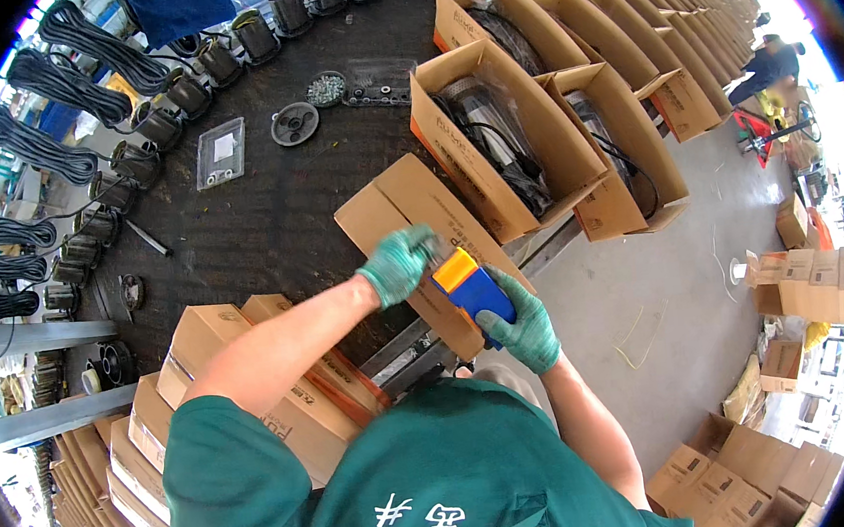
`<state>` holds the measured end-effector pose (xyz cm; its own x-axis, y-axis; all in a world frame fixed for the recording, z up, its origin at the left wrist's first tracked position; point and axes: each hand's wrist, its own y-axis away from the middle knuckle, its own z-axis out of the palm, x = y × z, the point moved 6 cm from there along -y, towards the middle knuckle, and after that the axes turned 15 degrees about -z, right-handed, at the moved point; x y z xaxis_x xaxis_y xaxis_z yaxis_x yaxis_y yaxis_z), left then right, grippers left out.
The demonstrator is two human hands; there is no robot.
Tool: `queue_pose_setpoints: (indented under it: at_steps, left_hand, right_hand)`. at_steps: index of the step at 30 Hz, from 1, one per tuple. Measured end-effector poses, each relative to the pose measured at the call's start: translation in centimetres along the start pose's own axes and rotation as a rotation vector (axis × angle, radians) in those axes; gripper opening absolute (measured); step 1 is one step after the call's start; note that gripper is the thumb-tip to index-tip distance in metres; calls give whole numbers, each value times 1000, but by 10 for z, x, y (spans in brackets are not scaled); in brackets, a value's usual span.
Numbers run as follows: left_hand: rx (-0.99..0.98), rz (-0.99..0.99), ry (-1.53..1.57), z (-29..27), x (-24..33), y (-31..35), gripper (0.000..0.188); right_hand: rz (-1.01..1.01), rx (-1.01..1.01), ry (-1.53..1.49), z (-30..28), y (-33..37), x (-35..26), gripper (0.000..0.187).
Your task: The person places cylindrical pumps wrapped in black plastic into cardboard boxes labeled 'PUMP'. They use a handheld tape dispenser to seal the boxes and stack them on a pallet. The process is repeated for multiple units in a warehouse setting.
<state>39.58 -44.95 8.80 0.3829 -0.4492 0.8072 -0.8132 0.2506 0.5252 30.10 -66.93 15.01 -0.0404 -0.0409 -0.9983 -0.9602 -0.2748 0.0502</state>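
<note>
My right hand [528, 329], in a green glove, is closed around a blue block-shaped device [490, 298] with a yellow-orange end [456, 272]. The device sits over a closed flat cardboard box [408, 199]; whether it touches the lid cannot be told. My left hand [397, 266], also green-gloved, is beside the device's yellow-orange end. Its fingers are bent and smeared by motion, so what they hold, if anything, does not show.
Open cardboard boxes [574, 165] with bagged parts and black cables stand to the right. Closed cartons [211, 347] lean at the lower left. Motor-like housings and coiled cables [36, 152] line the dark table's far left, near a bowl of screws [325, 89]. Another person [771, 67] is far right.
</note>
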Motion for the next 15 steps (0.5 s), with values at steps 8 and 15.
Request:
queue_pose_setpoints:
  at_steps: [8,15]
  left_hand:
    - [515,-43,-206,-168,-28,-103,51]
    - [186,-281,-25,-140,-54,-130,51]
  right_hand:
    - [80,22,42,11,-23,-2,69]
    - [193,42,43,7,-32,2,67]
